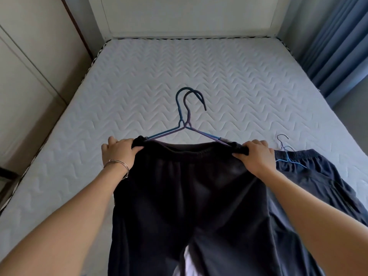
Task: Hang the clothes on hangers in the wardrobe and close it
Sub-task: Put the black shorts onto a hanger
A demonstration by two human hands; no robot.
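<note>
The black trousers [185, 196] are gripped at the waistband corners by the left hand [117, 154] and right hand [256, 158], stretching it over two wire hangers [187, 124]

Black trousers [185, 196]; blue hanger [180, 108] paired with purple hanger [189, 114]; navy shorts [318, 176]; white mattress [219, 72], zigzag quilting; blue curtain [338, 40]; silver bracelet [121, 166].

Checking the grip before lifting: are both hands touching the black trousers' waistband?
Touching. The head view shows the left hand and right hand each pinching a corner of the black trousers waistband.
</note>
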